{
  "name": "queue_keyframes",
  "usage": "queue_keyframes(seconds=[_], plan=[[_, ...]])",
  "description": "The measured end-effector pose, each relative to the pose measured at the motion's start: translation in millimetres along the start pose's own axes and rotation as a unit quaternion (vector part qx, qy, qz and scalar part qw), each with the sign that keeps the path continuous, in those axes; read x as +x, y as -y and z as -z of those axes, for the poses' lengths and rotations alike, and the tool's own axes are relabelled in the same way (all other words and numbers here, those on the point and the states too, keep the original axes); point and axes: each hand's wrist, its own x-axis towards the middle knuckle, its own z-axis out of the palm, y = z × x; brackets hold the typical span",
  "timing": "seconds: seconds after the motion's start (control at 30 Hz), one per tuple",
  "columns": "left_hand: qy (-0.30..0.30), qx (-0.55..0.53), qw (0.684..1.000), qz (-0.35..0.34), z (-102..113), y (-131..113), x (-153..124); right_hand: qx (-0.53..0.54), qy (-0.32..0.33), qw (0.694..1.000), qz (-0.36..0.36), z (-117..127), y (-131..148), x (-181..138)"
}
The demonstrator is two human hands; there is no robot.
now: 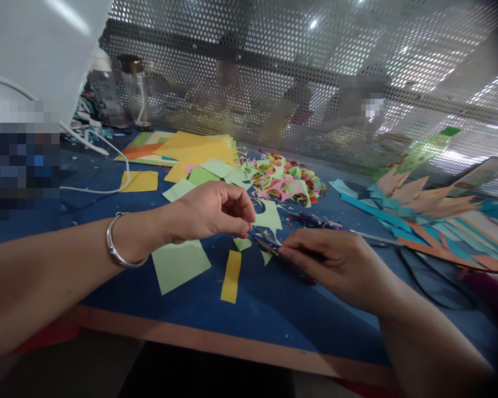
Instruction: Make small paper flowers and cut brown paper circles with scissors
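My left hand (219, 213), with a silver bangle on its wrist, is closed in a pinch on a thin blue strip (252, 234) over the middle of the table. My right hand (330, 257) is wrapped round a pair of scissors (269, 242), whose silver blades point left towards the strip. The fingers hide most of the scissors' handles. Below the hands lie a yellow paper strip (231, 277) and a pale green paper square (180, 266). Small green offcuts (243, 244) surround the blades, and a larger curved-cut green piece (269, 215) lies just behind them.
Behind my hands are a heap of colourful scraps (290, 179) and stacked yellow sheets (197, 146). Folded peach and blue paper (427, 190) stands at right, near a black cable (423, 287). Bottles (133, 91) stand back left by a white cable (126, 171). A perforated metal screen (274, 72) closes the back.
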Motion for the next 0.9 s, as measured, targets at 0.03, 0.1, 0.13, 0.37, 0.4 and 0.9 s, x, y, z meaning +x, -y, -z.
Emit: queue_keyframes(seconds=[0.03,0.1,0.13,0.37,0.4,0.9], plan=[[0.001,0.001,1.000,0.000,0,0,0,-0.001,0.000,1.000,0.000,1,1,0],[0.002,0.004,1.000,0.000,0,-1,0,0.001,0.000,1.000,-0.002,2,2,1],[0.003,0.007,1.000,0.001,0,-1,1,0.003,-0.001,1.000,-0.003,2,3,1],[0.002,0.005,1.000,-0.014,2,-3,1,0.008,0.000,1.000,-0.001,2,2,1],[0.000,0.005,1.000,-0.016,2,-4,1,0.006,0.000,1.000,0.001,2,2,1],[-0.019,0.014,1.000,-0.010,11,10,7,-0.024,0.003,0.999,-0.048,6,-11,0]])
